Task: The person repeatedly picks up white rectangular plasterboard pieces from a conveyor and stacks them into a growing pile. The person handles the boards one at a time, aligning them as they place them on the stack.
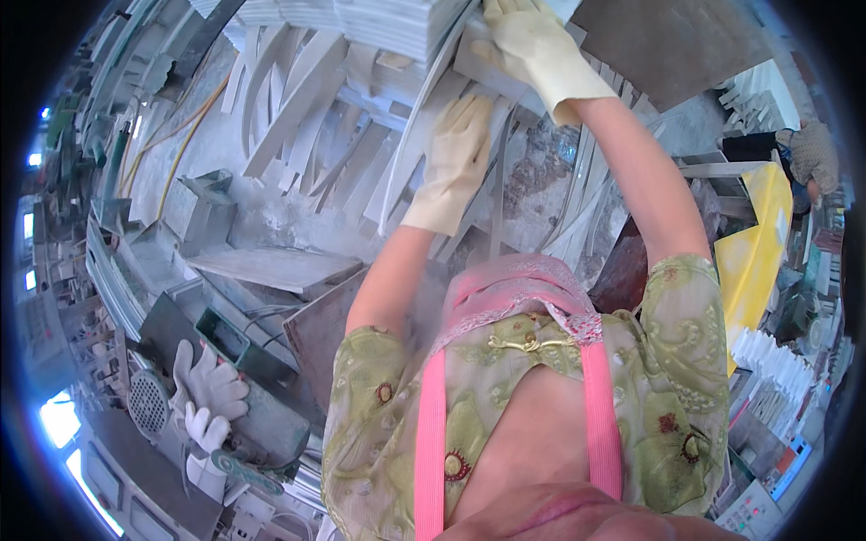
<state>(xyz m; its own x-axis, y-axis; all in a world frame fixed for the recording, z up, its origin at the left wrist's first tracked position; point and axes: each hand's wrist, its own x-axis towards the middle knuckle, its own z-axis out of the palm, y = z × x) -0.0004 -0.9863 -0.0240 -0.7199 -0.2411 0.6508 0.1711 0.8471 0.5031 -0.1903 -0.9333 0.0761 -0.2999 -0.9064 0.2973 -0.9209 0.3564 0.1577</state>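
Note:
Both my hands wear cream rubber gloves and reach forward over a long, pale, dusty board [408, 164]. My left hand [456, 160] lies against its surface, fingers stretched out and close together. Farther ahead, at the upper edge of the view, my right hand [530, 52] rests on a pale piece, its thumb apart from the fingers; the fingertips are partly cut off. A thick stack of white sheets [374, 29] stands just left of my hands. Below that stack lie several loose pale strips [298, 113].
A brown-grey sheet [672, 45] lies at the far right. Yellow material [750, 248] drapes over a frame on the right, with another person [807, 162] beyond it. White work gloves [212, 388] hang on green machinery [266, 424] at the lower left. A yellow hose [185, 149] crosses the dusty floor.

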